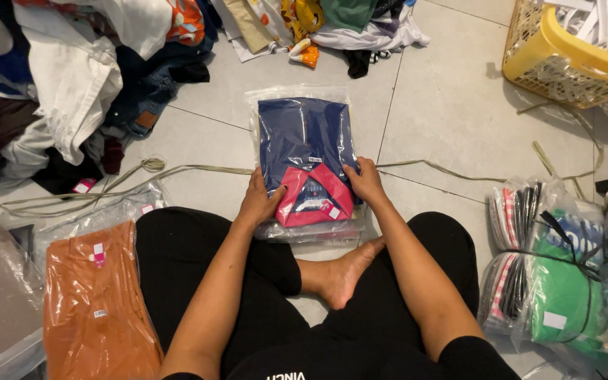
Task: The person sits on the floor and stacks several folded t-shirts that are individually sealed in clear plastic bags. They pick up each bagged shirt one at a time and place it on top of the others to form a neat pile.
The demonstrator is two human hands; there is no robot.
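A folded navy shirt with a pink collar lies inside a clear plastic bag (304, 134) on the tiled floor in front of my crossed legs. My left hand (260, 199) presses on the bag's near left side, fingers beside the pink collar. My right hand (366, 180) rests on the bag's right side, fingertips on the navy cloth by the collar. Both hands lie flat on the bag rather than closed around it.
An orange bagged garment (96, 302) lies at my left knee. Tied bundles of bagged clothes (561, 274) sit to the right. A yellow basket (564, 63) stands at the far right, a heap of loose clothes (92, 70) at the far left. A beige strap (177, 171) runs across the floor.
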